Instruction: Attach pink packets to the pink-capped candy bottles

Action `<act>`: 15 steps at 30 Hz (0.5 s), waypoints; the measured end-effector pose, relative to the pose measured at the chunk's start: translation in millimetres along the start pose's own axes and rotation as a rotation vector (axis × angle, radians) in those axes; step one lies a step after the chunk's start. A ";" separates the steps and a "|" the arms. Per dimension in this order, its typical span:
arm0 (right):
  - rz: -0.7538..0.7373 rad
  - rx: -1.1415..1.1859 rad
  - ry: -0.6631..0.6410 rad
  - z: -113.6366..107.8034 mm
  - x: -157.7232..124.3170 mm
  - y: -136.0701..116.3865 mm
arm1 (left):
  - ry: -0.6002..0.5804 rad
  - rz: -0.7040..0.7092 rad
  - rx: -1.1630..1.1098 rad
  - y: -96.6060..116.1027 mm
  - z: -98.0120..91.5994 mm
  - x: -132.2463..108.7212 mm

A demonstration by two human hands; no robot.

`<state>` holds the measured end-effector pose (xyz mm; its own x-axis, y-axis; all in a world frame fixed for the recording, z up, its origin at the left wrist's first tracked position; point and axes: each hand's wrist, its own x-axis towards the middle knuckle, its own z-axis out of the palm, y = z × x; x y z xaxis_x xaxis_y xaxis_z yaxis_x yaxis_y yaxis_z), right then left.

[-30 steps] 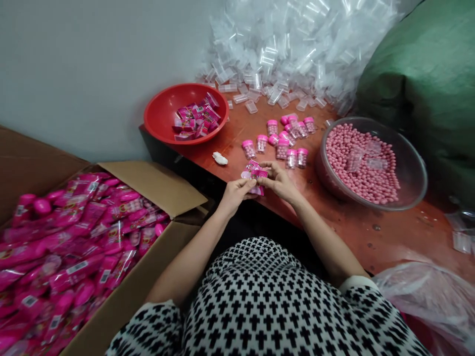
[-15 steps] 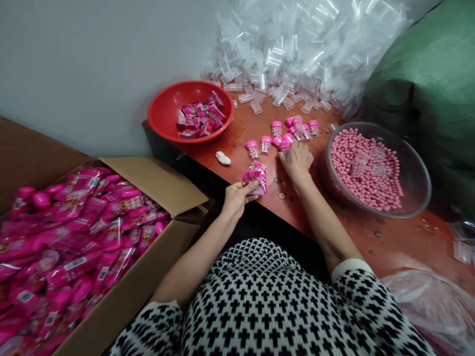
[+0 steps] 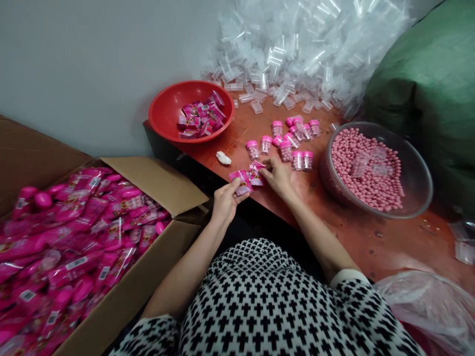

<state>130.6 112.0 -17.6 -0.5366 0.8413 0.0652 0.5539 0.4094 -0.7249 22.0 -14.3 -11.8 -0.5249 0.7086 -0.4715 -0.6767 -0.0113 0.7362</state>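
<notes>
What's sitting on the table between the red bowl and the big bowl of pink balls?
Head view: a cluster of small pink-capped bottles stands between the red bowl and the clear bowl.

Red bowl (image 3: 166, 111) of packets — green sack (image 3: 426, 84) behind.

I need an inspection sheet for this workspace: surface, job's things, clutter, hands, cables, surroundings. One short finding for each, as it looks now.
Surface: red table, worn, with spots.
Job's things: pink packets in both hands at the table edge; filled pink-capped vials standing behind them.
Clutter: red bowl with more packets; clear bowl of pink balls; pile of empty clear vials; small white scrap.
Hands: left hand has a packet in its grip; right hand pinches the packet next to it.
Cables: nothing seen.
Surroundings: open carton of pink packs at left; green sack at right; grey wall; plastic bag at lower right.
</notes>
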 end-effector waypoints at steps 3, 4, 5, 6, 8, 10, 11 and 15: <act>-0.066 -0.317 -0.029 -4.3 4.0 -3.2 | 0.022 0.017 0.029 7.1 -10.3 -3.1; -0.074 -0.367 -0.007 -9.2 5.4 -4.1 | 0.023 0.019 0.050 8.1 -12.0 -3.4; -0.063 -0.402 0.042 -15.4 7.4 -4.5 | 0.020 0.016 0.069 8.2 -12.8 -3.4; -0.032 -0.436 0.108 -22.3 10.1 -4.4 | 0.014 0.005 0.082 7.8 -12.7 -3.3; 0.069 -0.524 0.227 -35.7 18.3 -2.0 | 0.005 -0.036 0.086 5.9 -10.3 -2.8; 0.163 -0.623 0.256 -44.5 28.8 2.6 | 0.016 -0.091 0.062 4.6 -5.8 -2.7; 0.188 -0.662 0.235 -46.7 34.1 5.4 | 0.029 -0.118 0.041 4.7 -3.1 -2.9; 0.155 -0.733 0.149 -46.4 46.6 15.5 | 0.076 -0.147 -0.064 8.5 6.1 -4.6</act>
<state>143.7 174.0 6.0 -0.3553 0.9258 0.1289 0.9247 0.3682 -0.0961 21.8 -13.4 -0.4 -0.4536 0.6510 -0.6086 -0.7793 0.0415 0.6252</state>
